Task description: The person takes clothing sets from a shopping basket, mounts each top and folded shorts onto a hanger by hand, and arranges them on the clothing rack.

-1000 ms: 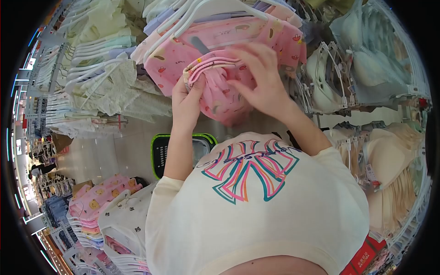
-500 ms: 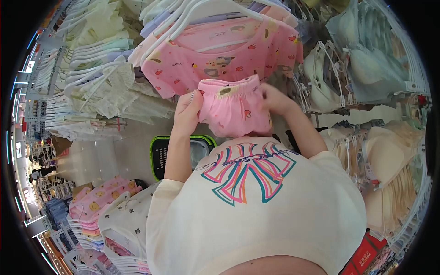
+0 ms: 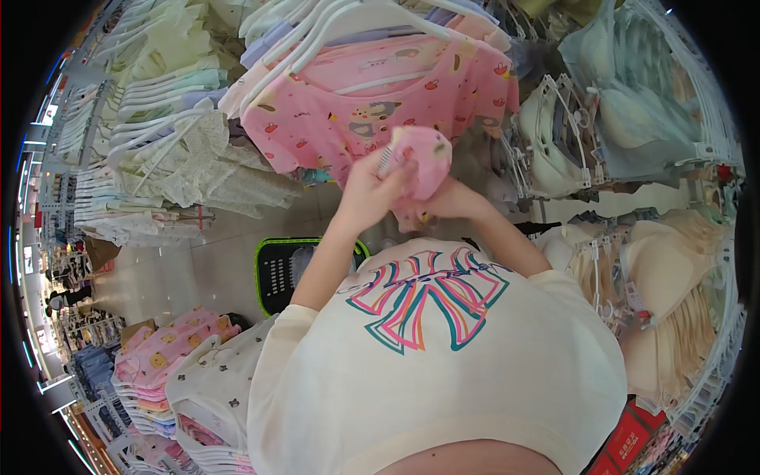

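Pink printed shorts (image 3: 431,162) are bunched and folded between my two hands, in front of my chest. My left hand (image 3: 374,188) is closed on their left side, thumb towards the middle. From the right, my right hand (image 3: 450,199) grips the lower part of the bundle; its fingers are partly hidden by the cloth. Just beyond hangs a pink top (image 3: 317,119) with a matching print, on a white hanger (image 3: 368,22). The shorts overlap the top's lower part in view.
A black basket with a green rim (image 3: 258,273) stands on the floor to the left. Pale clothes (image 3: 226,162) hang at the left. Bras hang at the right, pale blue (image 3: 649,119) and beige (image 3: 673,261). Folded-looking pink garments (image 3: 170,348) hang at lower left.
The shorts were stretched out by the waistband between both hands; now they are bunched up. My hands have come closer together, the left moving right and the right moving left and down.
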`<state>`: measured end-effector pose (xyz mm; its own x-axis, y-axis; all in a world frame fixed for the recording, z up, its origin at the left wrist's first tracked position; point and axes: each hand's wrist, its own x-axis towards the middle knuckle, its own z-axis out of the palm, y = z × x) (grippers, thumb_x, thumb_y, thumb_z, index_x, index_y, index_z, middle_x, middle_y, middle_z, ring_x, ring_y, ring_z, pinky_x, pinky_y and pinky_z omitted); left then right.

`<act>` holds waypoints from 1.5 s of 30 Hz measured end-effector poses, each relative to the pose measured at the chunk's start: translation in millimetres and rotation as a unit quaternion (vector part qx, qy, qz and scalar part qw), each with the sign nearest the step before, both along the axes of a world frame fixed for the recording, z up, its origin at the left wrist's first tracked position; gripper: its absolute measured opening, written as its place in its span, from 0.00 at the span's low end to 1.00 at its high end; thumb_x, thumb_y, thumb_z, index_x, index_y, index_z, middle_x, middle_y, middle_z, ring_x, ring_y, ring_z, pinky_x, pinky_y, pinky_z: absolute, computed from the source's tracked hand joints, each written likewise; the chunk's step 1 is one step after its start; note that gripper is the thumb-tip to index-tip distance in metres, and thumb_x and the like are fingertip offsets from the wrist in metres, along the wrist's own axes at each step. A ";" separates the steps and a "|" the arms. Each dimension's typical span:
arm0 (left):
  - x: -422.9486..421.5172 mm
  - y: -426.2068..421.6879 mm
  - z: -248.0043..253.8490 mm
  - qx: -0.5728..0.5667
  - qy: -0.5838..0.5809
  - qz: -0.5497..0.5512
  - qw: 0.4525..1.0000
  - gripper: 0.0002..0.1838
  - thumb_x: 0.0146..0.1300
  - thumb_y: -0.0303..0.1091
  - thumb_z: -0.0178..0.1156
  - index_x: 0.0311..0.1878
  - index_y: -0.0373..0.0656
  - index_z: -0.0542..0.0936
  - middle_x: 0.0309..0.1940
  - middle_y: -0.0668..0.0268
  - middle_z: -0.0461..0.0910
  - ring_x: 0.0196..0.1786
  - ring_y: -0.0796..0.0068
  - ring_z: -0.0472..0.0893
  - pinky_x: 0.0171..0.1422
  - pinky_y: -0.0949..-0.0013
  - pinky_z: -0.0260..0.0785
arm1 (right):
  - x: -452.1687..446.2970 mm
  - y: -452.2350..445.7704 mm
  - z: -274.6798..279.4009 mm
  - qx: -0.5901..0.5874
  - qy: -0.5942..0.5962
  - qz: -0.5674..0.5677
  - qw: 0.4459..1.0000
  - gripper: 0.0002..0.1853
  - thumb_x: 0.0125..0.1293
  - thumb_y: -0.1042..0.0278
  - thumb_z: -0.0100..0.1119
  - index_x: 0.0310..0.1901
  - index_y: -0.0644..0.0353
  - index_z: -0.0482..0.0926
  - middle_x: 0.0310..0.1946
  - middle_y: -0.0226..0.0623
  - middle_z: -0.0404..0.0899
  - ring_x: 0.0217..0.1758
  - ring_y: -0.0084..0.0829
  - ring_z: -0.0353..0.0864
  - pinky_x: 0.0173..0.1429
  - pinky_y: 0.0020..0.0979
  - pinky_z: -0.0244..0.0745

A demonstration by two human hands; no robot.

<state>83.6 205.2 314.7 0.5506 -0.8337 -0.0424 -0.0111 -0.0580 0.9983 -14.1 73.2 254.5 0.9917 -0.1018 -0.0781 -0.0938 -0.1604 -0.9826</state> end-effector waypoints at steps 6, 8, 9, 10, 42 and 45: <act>15.2 -17.3 9.6 -0.194 0.131 0.167 0.958 0.09 0.66 0.34 0.53 0.40 0.38 0.77 0.32 0.75 0.74 0.34 0.89 0.69 0.39 0.81 0.64 | 14.6 -25.8 14.0 -0.060 0.135 0.072 0.986 0.24 0.49 0.63 0.67 0.48 0.63 0.74 0.40 0.40 0.79 0.44 0.29 0.78 0.50 0.29 0.72; 19.2 -17.0 4.8 -0.204 0.191 0.137 0.950 0.10 0.67 0.35 0.51 0.41 0.38 0.76 0.33 0.75 0.74 0.35 0.88 0.70 0.40 0.80 0.64 | 14.4 -18.9 0.0 -0.034 0.027 0.047 0.998 0.19 0.50 0.66 0.68 0.43 0.65 0.77 0.40 0.37 0.80 0.43 0.26 0.77 0.48 0.29 0.72; 22.5 -16.9 1.9 -0.211 0.219 0.122 0.945 0.11 0.68 0.35 0.51 0.41 0.38 0.76 0.34 0.75 0.74 0.36 0.87 0.70 0.41 0.79 0.64 | 15.0 -14.9 -3.0 -0.063 -0.017 0.024 0.998 0.18 0.51 0.68 0.66 0.43 0.65 0.77 0.38 0.37 0.80 0.43 0.26 0.78 0.48 0.29 0.72; 25.2 -16.6 -1.0 -0.189 0.168 0.109 0.961 0.11 0.68 0.36 0.50 0.41 0.37 0.76 0.34 0.74 0.74 0.36 0.86 0.70 0.42 0.79 0.64 | 16.4 -10.9 -5.0 -0.091 -0.062 0.002 0.994 0.17 0.52 0.69 0.64 0.43 0.65 0.77 0.36 0.37 0.80 0.42 0.26 0.79 0.47 0.29 0.72; 43.0 -11.6 -31.2 0.136 -0.566 0.030 0.813 0.28 0.49 0.35 0.62 0.55 0.43 0.67 0.46 0.59 0.70 0.39 0.58 0.78 0.37 0.59 0.73 | 47.6 -72.2 175.8 -0.350 -0.489 -0.336 0.725 0.08 0.53 0.80 0.55 0.36 0.66 0.77 0.34 0.40 0.80 0.36 0.33 0.79 0.38 0.32 0.72; 39.9 -12.2 -30.9 0.140 -0.555 0.044 0.819 0.27 0.50 0.38 0.62 0.54 0.42 0.68 0.44 0.59 0.71 0.38 0.57 0.78 0.37 0.59 0.72 | 61.2 -77.7 187.2 -0.226 -0.526 -0.281 0.770 0.08 0.53 0.82 0.52 0.35 0.67 0.78 0.33 0.39 0.80 0.35 0.31 0.78 0.38 0.30 0.71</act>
